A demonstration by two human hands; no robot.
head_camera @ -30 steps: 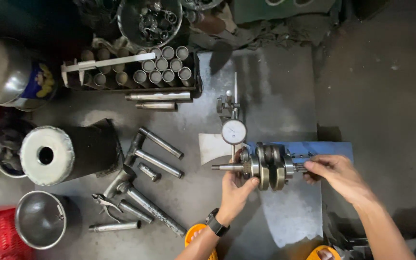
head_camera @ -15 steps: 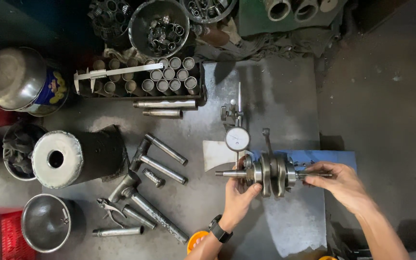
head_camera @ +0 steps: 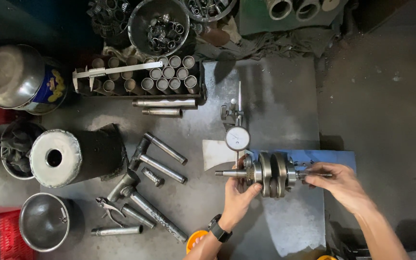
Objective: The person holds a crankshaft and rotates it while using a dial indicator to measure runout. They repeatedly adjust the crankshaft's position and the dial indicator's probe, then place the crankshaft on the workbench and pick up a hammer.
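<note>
bench (head_camera: 275,86): dark steel top, oily; blue stand plate (head_camera: 333,158) at right edge, under the work.
cylinder (head_camera: 75,156): big black drum with silver end cap, lying on its side at left; unmoved across the three frames apart from camera drift.
tray of sockets (head_camera: 164,77): back of bench, caliper (head_camera: 116,71) laid across it; same spot as before.
loose rods and pullers (head_camera: 160,166): scattered mid-bench, well apart from both hands, untouched.
crankshaft (head_camera: 270,174): lying horizontal over the blue plate, shaft stub pointing left; same seat as a second ago, so no lift or reposition.
dial gauge (head_camera: 237,138): upright on its post just behind the crank's left journal; stem drops toward the shaft, contact not clear.
left hand (head_camera: 239,197): from below, fingers curled round the left web and journal, thumb side up; has crept up from the earlier lower grip, now closed on the crankshaft.
right hand (head_camera: 340,185): fingertips pinched on the thin right shaft end; slightly further in than before, grip closed.
change read: only hands and head camera shifted, likely small turning of the crank under the gauge.
</note>
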